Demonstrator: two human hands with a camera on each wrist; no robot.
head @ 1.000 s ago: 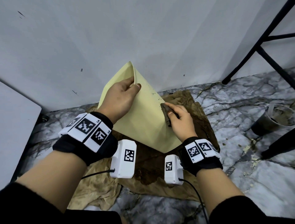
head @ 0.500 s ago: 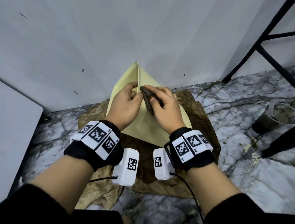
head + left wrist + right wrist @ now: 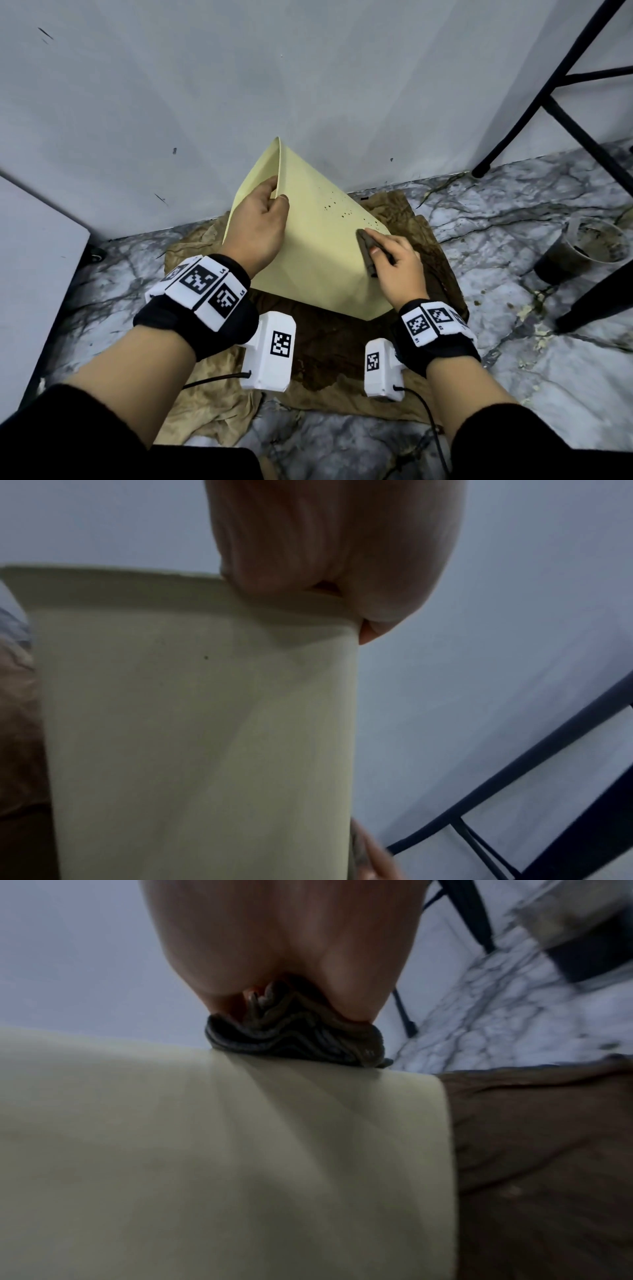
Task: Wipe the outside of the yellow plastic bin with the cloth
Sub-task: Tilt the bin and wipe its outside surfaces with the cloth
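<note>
Wiping the tilted bin's right face

Gripping yellow plastic bin (image 3: 318,246) by its raised rim: left hand (image 3: 257,222). Lying tipped on a brown floor rag (image 3: 342,349), long axis running away toward the wall. Pinching the cloth (image 3: 366,250) against the right edge: right hand (image 3: 399,267), nearer the specks.

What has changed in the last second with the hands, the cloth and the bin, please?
The right hand swept the dark cloth up the bin face to the top edge beside the left hand, then back down toward the right edge, just below the dark specks. The left hand kept its grip on the bin's upper edge, and the bin stayed tilted on the brown rag.
</note>
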